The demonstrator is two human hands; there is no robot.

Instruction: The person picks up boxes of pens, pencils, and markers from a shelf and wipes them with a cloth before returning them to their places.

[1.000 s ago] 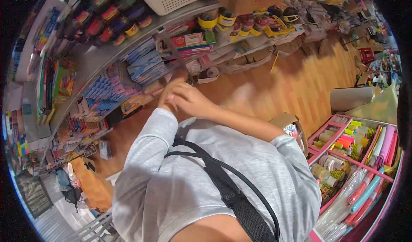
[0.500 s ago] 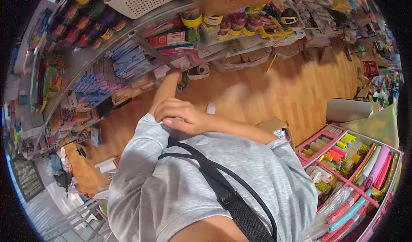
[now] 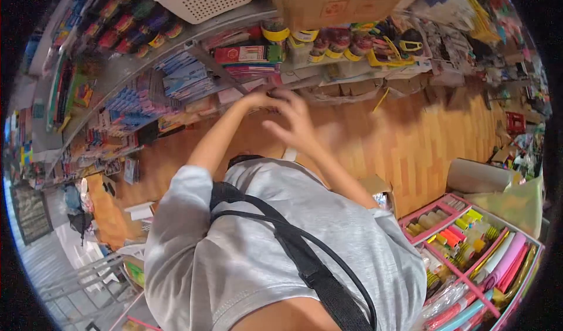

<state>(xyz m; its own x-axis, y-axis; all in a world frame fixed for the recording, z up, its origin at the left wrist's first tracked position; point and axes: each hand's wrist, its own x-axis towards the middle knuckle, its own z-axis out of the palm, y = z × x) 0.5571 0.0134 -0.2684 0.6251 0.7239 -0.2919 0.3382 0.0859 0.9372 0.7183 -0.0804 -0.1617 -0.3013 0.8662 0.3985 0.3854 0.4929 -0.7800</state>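
My left hand is stretched forward in front of the lower shelf. Its fingers are blurred and partly covered by my right hand, and a small dark patch shows at them that I cannot make out. My right hand is beside it, thumb apart from the fingers, with the fingertips overlapping the left hand's fingers. Nothing shows in its palm. Nearest behind the hands are stacked books and packs and a red and white box on the shelf.
A white perforated basket and a cardboard box stand on the upper shelf. Yellow-lidded jars sit below. A pink divided display with tape and rolls is at the right. Wooden flooring lies beneath; a metal rack is lower left.
My right hand has left my left arm and moved forward to my left hand. The left hand has shifted slightly right and now covers the white roll's place. The view has tilted slightly.
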